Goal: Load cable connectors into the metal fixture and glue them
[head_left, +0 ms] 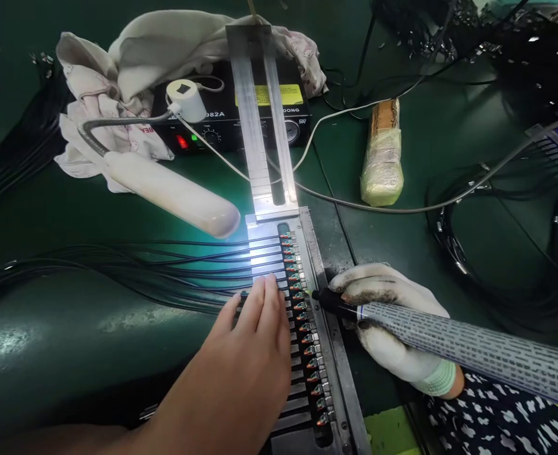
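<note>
My bare left hand (pixel 250 354) lies with fingers stretched out on the slotted metal fixture (pixel 302 218), over some of the black cables (pixel 179 275). The cables run in from the left. Their small connectors with orange and green wire ends (pixel 302 306) sit in a row along the fixture's right side. My right hand (pixel 397 316), in a soiled white glove, is closed around a dispensing syringe (pixel 449 335) with a printed grey barrel and black front end. Its narrow tip is beside a connector near the middle of the row; contact cannot be made out.
A white lamp (pixel 174 196) on a bent neck lights the fixture. Behind stands a black control box (pixel 231 129) under a cloth (pixel 160 47), with a metal rail (pixel 248 107) leaning against it. A wrapped block (pixel 383 161) and coiled cables (pixel 449 246) lie to the right.
</note>
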`<state>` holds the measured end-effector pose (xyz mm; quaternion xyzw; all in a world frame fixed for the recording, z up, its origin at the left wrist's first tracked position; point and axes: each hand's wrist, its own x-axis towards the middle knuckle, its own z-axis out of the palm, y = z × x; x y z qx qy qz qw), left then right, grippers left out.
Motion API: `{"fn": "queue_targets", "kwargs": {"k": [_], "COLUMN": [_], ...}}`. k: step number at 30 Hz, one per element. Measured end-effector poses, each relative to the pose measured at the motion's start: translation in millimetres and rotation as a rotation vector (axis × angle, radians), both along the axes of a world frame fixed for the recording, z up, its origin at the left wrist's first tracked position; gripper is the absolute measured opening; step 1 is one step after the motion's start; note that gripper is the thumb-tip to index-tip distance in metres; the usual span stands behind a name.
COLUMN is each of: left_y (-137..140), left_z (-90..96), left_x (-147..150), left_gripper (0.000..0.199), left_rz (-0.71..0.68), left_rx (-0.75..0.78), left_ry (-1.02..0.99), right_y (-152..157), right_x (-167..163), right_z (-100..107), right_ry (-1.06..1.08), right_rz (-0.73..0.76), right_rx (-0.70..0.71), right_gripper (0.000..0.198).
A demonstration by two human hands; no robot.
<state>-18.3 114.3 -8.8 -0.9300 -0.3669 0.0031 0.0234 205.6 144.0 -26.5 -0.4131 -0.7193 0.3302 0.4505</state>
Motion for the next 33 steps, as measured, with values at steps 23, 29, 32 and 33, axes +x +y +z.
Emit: {"fn": "queue_targets", "kwargs": {"k": [23, 29, 32, 33], "left_y": [0.1, -0.6, -0.4, -0.2], "left_z": [0.8, -1.0, -0.9, -0.7], "left_x": [0.8, 0.2, 0.3, 0.4], "left_gripper": [0.054, 0.056, 0.055, 0.054], "left_rz": [0.002, 0.003, 0.005, 0.007], "left_rx": [0.008, 0.022, 0.016, 0.013], "left_ry": [0.026, 0.019, 0.028, 0.029], "right_y": [0.1, 0.9, 2.0, 2.2], "right_x": [1.9, 0.0, -0.8, -1.0], "right_z": [-1.8, -2.5, -1.8, -1.6], "right_ry": [-0.005, -0.009, -0.003, -0.001], "right_rz": [0.003, -0.003, -0.005, -0.006], "right_rx": [0.0, -0.004, -0.003, -0.005], "right_gripper": [0.017, 0.018, 0.018, 0.019]}}
